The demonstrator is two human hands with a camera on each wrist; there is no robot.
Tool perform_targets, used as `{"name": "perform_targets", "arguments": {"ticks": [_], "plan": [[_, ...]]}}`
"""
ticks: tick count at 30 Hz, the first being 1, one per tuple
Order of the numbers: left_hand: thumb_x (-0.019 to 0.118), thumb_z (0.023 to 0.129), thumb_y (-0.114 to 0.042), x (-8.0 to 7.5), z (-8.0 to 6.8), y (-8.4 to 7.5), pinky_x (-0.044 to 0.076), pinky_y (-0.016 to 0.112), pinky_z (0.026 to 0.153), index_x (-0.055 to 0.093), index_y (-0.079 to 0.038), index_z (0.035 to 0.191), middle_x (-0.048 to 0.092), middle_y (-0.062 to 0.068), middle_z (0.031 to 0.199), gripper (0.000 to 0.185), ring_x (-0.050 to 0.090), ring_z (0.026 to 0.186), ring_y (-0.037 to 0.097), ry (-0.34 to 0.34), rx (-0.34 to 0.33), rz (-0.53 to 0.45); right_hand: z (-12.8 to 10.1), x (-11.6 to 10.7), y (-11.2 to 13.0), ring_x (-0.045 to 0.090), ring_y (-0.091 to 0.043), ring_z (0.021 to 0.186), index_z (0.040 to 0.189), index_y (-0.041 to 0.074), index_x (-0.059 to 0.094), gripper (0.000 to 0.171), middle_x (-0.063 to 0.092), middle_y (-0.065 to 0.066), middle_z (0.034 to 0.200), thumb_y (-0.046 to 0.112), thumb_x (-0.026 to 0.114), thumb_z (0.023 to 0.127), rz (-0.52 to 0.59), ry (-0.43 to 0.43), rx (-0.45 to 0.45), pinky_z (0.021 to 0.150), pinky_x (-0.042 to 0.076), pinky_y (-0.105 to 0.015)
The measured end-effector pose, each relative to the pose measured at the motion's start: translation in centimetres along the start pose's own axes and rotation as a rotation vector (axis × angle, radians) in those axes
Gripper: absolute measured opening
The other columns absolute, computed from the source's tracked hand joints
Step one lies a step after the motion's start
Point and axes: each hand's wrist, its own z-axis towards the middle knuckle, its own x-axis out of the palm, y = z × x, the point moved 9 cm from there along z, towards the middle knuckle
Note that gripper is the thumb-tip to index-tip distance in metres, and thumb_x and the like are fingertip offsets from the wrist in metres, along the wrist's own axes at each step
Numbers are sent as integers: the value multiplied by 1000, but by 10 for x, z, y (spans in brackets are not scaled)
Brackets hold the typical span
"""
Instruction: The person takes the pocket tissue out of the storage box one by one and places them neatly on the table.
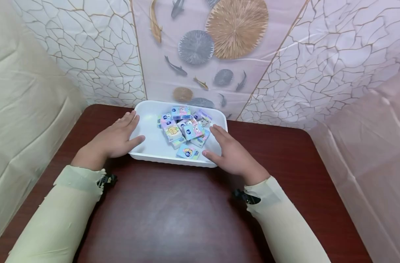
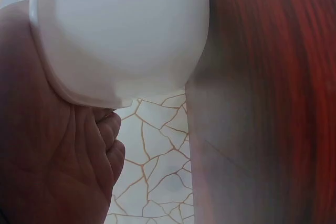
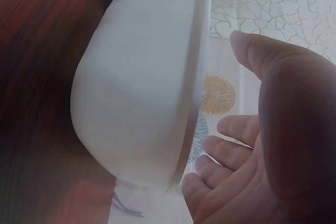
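Observation:
A white plastic tray (image 1: 150, 144) stands toward the back of the table, holding a loose pile of small pastel packs with cartoon prints that look like pocket tissue packs (image 1: 193, 130). My left hand (image 1: 116, 137) lies along the tray's left end, fingers extended and thumb over the rim; in the left wrist view the palm (image 2: 47, 145) is against the rim. At the right end, my right hand (image 1: 233, 155) reaches over the rim with fingers and thumb spread. The right wrist view shows these fingers (image 3: 226, 156) beside the rim, holding nothing.
The dark red-brown table (image 1: 173, 212) has a glossy top. A patterned cloth (image 1: 101, 47) with fish and round leaf shapes hangs behind it. Pale padded sides flank the table at left (image 1: 26, 98) and right (image 1: 367, 146).

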Motion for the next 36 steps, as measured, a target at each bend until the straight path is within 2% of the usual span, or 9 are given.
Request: {"name": "perform_targets", "arguments": {"ticks": [18,24,36], "plan": [[41,113,-70,-2,0,-1,8,63,143,1,-7,181,-8,15,191,101,-4,178,41,-11,-6,-22,11,4,7,42,-32,167,180,18,30,93,35,-11,184,61,70,107,8,-24,-6,136,39,-57],[46,113,-66,-2,-1,-2,9,63,144,2,-4,180,-7,17,191,101,-3,178,42,-11,-1,-19,13,4,10,48,-34,162,178,17,34,91,40,-12,180,58,72,107,10,-29,-18,134,42,-57],[46,113,-65,1,-1,-1,9,62,144,2,-4,180,-6,17,191,101,-3,178,42,-14,-5,-17,23,-4,18,52,-33,158,175,13,41,84,47,-13,175,53,72,107,14,-34,-60,132,44,-56]]}}
